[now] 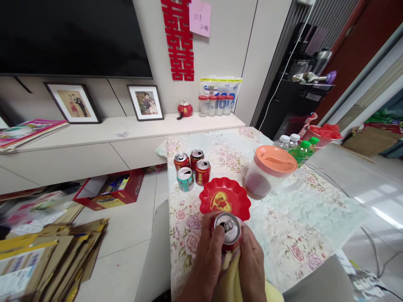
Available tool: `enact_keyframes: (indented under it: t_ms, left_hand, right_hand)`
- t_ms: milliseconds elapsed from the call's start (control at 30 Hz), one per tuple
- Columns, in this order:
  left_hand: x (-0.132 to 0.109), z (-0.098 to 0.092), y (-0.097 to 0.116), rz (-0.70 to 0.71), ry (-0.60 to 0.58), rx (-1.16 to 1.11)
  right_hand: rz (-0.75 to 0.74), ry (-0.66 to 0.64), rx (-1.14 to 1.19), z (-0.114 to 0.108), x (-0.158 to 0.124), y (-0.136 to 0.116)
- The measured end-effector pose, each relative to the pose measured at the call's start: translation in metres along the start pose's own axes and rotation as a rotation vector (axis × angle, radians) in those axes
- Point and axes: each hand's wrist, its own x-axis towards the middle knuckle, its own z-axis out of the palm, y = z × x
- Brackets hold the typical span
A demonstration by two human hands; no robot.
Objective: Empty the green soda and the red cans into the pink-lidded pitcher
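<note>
Head view: the held can is between both hands, near upright, its long axis tipped so that the opened top faces the wearer. Left hand grips its left side, thumb at the mouth opening; right hand is closed against its right side, a yellow cloth bunched below the can. Neither hand is nearer; both are in contact. Red scalloped tray lies just beyond. Four standing cans are farther off, to the left, on the left hand's side.

Markings: yellow Chinese characters on the red cans, not fully legible; double-happiness characters on the red paper cutting; handwritten "35" on the pink note, remaining script unclear; large blue numerals on the bag, partly covered by jars.
</note>
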Motion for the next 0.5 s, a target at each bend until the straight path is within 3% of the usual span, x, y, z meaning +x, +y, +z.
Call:
enact_keyframes:
  t_ms: [167, 300, 400, 500]
  left_hand:
    - [-0.001, -0.002, 0.004, -0.077, -0.059, -0.081]
    - [0.002, -0.009, 0.007, -0.098, -0.138, -0.078]
    - [0.002, -0.015, 0.007, -0.101, -0.23, -0.072]
    - [0.001, -0.021, 0.007, -0.086, -0.275, -0.04]
  right_hand:
    - [-0.058, -0.007, 0.045, -0.009, -0.008, 0.0]
    - [-0.169, -0.019, -0.003, -0.019, -0.01, -0.017]
    - [-0.163, -0.211, -0.028, -0.027, -0.003, -0.036]
    - [-0.047, -0.405, 0.05, -0.033, 0.005, -0.045]
